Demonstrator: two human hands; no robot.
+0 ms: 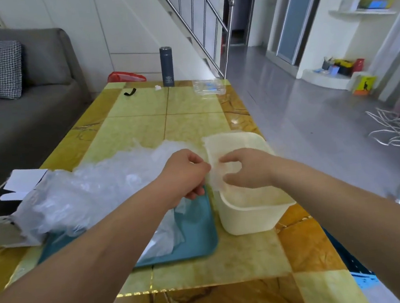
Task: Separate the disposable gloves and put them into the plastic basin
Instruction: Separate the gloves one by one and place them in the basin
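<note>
Separation is the step in hand at frame centre: the left hand (186,175) and right hand (245,168) each pinch one thin, filmy glove (212,153) over the cream, round-cornered plastic basin (252,216). Next, I judge, both pinches must loosen to drop it inside. The crinkled clear pile (94,187) lies at left, spilling onto a teal tray (197,228).

Left hand (186,172) and right hand (247,168) on one clear glove (212,150) above the cream basin (254,211), teal tray (197,230) beside.

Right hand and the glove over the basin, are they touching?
Touching. The head view shows the right hand pinching the glove over the plastic basin; the left hand pinches its other edge.
</note>
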